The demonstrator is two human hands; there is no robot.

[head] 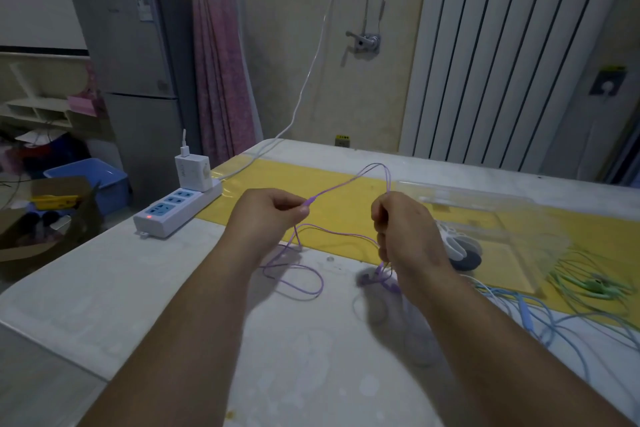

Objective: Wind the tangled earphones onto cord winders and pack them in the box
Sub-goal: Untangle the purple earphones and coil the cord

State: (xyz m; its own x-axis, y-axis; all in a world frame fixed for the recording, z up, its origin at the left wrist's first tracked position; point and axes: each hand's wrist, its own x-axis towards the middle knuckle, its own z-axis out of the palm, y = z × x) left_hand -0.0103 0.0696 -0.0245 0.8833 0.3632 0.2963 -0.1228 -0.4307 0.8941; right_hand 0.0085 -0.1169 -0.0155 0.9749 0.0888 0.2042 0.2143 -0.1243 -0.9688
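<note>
Purple earphones [304, 274] hang between both hands above the table. My left hand [266, 215] pinches the cord at its small purple splitter. My right hand [405, 229] grips several strands of the same cord; a loop rises above it and the earbuds dangle below its wrist. More purple cord lies looped on the table under my left hand. A clear plastic box [485, 218] stands open behind my right hand. White and grey cord winders [464, 250] lie partly hidden behind that hand.
Blue earphones [526, 315] and green earphones [588, 284] lie tangled at the right. A white power strip [176, 208] with a charger sits at the table's left edge. A yellow mat [311, 184] crosses the table. A fridge and a cardboard box stand at the left.
</note>
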